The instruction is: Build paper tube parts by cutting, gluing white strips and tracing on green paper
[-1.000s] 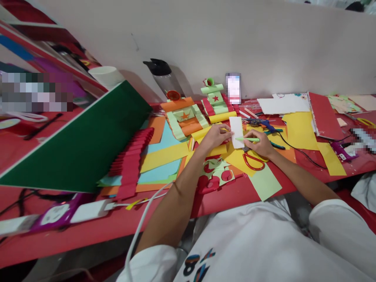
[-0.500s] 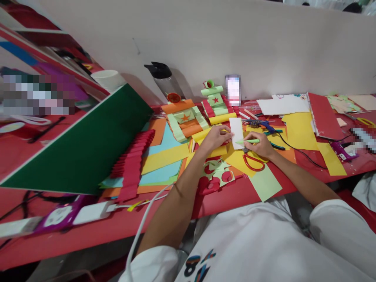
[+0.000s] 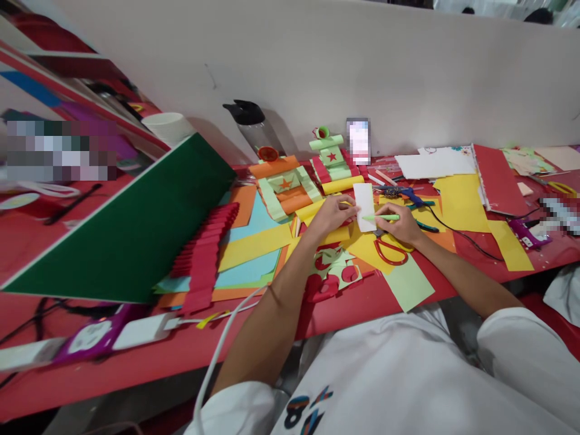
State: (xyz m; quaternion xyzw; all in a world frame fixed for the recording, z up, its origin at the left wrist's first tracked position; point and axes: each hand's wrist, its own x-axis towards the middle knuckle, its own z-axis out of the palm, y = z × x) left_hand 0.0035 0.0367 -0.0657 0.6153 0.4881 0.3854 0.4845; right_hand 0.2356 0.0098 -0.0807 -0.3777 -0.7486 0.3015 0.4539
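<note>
My left hand (image 3: pixel 338 212) pinches the left edge of a small white card (image 3: pixel 364 196), which stands out over the yellow paper. A light green pen (image 3: pixel 385 217) is in the fingers of my right hand (image 3: pixel 399 222), its tip against the lower part of the card. Just below my right hand lie scissors with red and yellow handles (image 3: pixel 390 251). Red and pale green paper scraps (image 3: pixel 333 272) lie between my forearms. Beyond my left hand are folded paper pieces with stars, one with an orange star (image 3: pixel 285 183) and one with a red star (image 3: pixel 332 157).
A green board (image 3: pixel 122 229) leans at the left beside pleated red paper (image 3: pixel 202 260). A bottle with a black lid (image 3: pixel 254 124) and a phone (image 3: pixel 358 142) stand by the wall. A white cable (image 3: pixel 212 356) crosses near my left arm. A glue gun (image 3: pixel 410 194) lies at the right.
Both hands keep the same hold on the card and the pen. The whole view has shifted very slightly; otherwise little differs.
</note>
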